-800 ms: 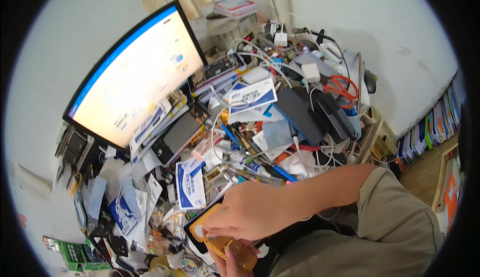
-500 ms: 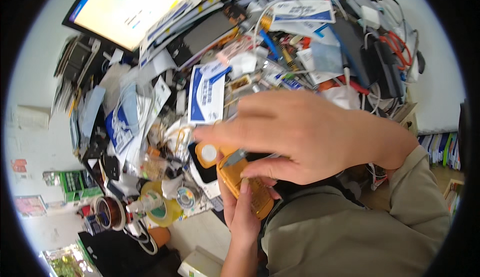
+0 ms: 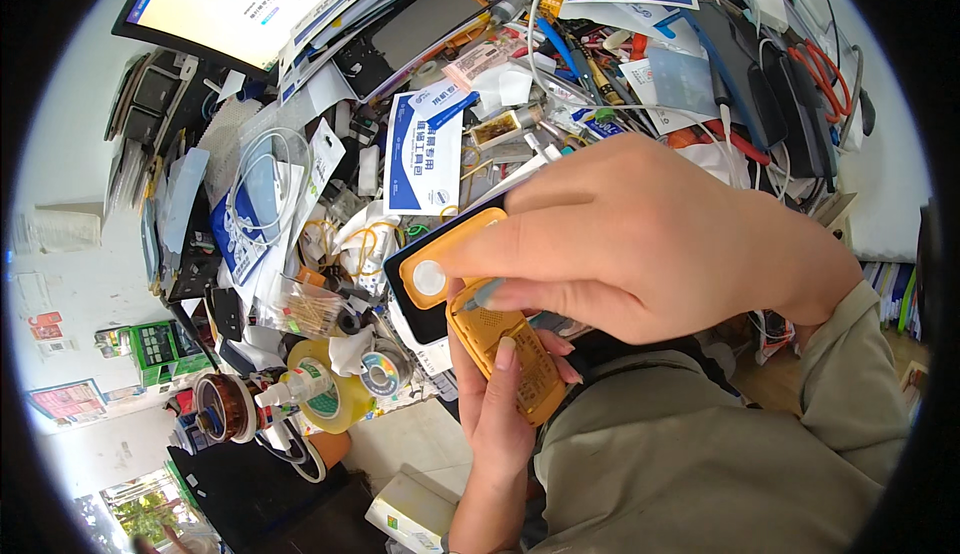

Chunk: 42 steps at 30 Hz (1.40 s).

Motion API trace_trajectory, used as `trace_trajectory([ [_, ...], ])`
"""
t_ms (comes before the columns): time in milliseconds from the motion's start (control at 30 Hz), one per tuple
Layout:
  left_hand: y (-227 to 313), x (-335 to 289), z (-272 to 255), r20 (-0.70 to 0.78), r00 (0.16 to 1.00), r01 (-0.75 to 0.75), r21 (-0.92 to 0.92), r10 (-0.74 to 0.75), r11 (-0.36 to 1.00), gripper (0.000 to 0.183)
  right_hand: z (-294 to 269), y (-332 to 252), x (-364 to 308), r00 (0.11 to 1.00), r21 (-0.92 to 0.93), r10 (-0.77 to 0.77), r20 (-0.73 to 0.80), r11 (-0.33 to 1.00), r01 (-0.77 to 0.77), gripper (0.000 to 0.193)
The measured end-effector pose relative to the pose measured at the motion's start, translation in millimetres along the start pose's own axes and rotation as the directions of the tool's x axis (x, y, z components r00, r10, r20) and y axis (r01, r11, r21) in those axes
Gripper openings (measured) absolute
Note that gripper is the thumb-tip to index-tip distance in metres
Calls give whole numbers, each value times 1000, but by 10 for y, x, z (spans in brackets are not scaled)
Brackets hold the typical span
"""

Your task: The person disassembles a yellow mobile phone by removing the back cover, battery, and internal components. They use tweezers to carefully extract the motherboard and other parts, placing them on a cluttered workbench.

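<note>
My left hand [image 3: 497, 429] grips a small orange plastic device [image 3: 520, 384] from below, its thumb lying along the device's printed face. At the upper end, the device has a patch of small holes. Beside that end is an orange cover [image 3: 478, 230] bearing a round white disc [image 3: 430, 277]; whether it is joined to the device is hidden. My right hand [image 3: 620, 244] reaches across from the right, fingers closed on a narrow grey piece [image 3: 484, 294], whose tip is at the device's upper end. Most of that piece is hidden, so its kind is unclear.
A dark phone-like slab [image 3: 420, 324] lies behind the cover. The desk is heaped with blue-and-white cards [image 3: 424, 159], cables, hand tools and papers. Tape rolls [image 3: 330, 409] and a solder wire spool [image 3: 385, 372] stand at the left edge, and a lit monitor [image 3: 235, 4] rises behind.
My right index finger, stretched out over the cover before, now bends down at it. The orange cover shows more fully. The whole view has shifted slightly, and the blur has lessened.
</note>
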<state>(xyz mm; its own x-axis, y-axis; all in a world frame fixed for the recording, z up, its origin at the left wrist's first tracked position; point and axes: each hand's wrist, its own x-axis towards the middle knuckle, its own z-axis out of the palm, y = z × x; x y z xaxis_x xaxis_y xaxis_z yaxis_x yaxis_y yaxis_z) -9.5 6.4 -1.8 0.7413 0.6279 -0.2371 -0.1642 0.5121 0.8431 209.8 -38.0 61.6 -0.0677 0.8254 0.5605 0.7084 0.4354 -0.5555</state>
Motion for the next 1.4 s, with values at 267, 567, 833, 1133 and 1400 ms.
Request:
trace_trajectory([
  [267, 16, 2, -7, -17, 1000, 1, 12, 0, 1000, 71, 7, -13, 0, 999, -29, -28, 27, 999, 29, 48],
  [567, 25, 16, -19, -33, 999, -10, 34, 11, 999, 69, 71, 28, 11, 1000, -30, -27, 10, 999, 27, 40],
  [833, 16, 23, -49, -90, 994, -61, 32, 63, 998, 72, 19, 1, -26, 995, -4, -64, -80, 998, 64, 34],
  [1133, 122, 224, -152, -109, 970, -212, 60, 218, 975, 68, 207, 204, -49, 996, -84, 82, -40, 993, -85, 23],
  [1400, 178, 330, -250, -79, 977, -200, -15, 198, 980, 64, 119, 113, -73, 993, -79, 57, -103, 995, -65, 23],
])
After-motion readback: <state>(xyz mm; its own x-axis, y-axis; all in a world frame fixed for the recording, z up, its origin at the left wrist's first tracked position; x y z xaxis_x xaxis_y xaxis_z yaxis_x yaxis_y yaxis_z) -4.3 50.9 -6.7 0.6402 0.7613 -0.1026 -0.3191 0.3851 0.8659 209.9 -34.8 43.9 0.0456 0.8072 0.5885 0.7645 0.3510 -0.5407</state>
